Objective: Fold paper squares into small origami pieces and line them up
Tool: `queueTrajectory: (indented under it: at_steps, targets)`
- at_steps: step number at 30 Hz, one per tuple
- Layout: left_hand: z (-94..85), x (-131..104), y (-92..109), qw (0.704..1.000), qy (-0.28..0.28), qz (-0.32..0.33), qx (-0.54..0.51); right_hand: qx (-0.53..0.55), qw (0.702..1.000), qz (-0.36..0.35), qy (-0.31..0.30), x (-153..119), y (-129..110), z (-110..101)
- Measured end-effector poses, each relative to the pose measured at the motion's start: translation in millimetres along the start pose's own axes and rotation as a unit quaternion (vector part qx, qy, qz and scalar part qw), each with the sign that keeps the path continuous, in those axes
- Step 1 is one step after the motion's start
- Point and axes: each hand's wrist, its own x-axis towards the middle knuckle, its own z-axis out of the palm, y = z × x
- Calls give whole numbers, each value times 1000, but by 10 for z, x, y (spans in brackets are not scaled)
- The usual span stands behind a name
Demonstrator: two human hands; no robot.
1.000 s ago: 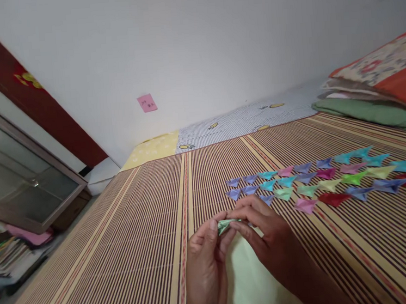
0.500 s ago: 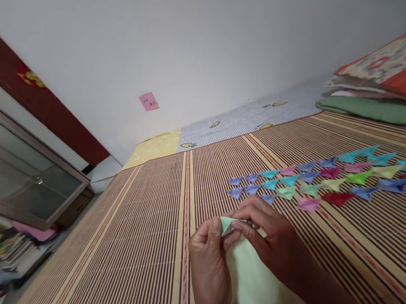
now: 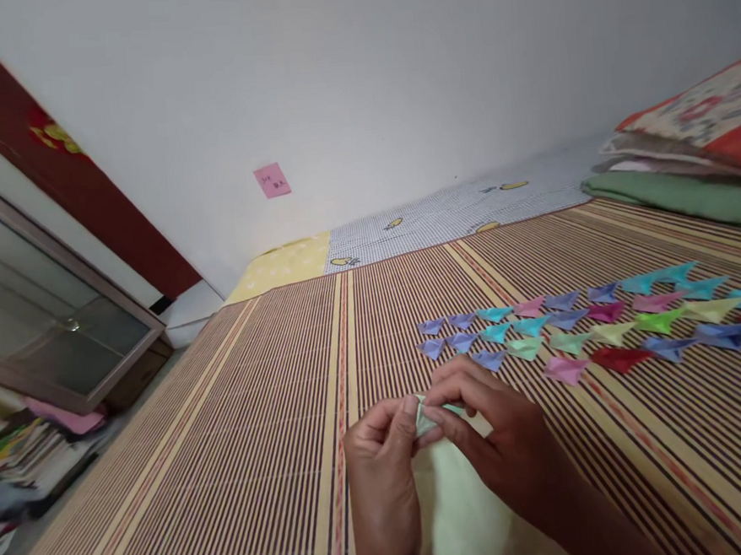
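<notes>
A small piece of pale green folded paper [image 3: 424, 422] is pinched between my two hands, low in the middle of the view. My left hand [image 3: 383, 450] grips its left end with thumb and fingers. On the other end, the thumb and fingertips of my right hand [image 3: 495, 421] press together and hide much of it. Beyond my right hand, folded paper boats [image 3: 525, 349] in several colours stand in rows on the striped mat [image 3: 279, 419]. Under my hands lies something smooth and pale yellow-green [image 3: 465, 499], partly covered by my right forearm.
Folded bedding [image 3: 688, 196] and a patterned cushion [image 3: 707, 110] are stacked at the far right. A pink note [image 3: 271, 180] sticks to the wall. A glass-fronted cabinet [image 3: 55, 308] and piled books [image 3: 24, 458] stand left of the bed.
My left thumb has shifted slightly right along the green paper, covering more of it. Both hands keep hold of it. The view has moved slightly.
</notes>
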Motion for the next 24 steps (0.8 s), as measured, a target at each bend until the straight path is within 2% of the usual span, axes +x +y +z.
queueTrajectory:
  at_steps: [9, 18, 24]
  targets:
    - [-23, -46, 62, 996, -31, 29, 80, 9, 1000, 24, -7, 6, -15, -14]
    - [-10, -52, 112, 993, -33, 30, 113, -7, 998, 62, -14, 15, -16, -4]
    - [-6, -72, 152, 987, -56, 28, 151, 12, 995, 97, -8, 19, -13, -35]
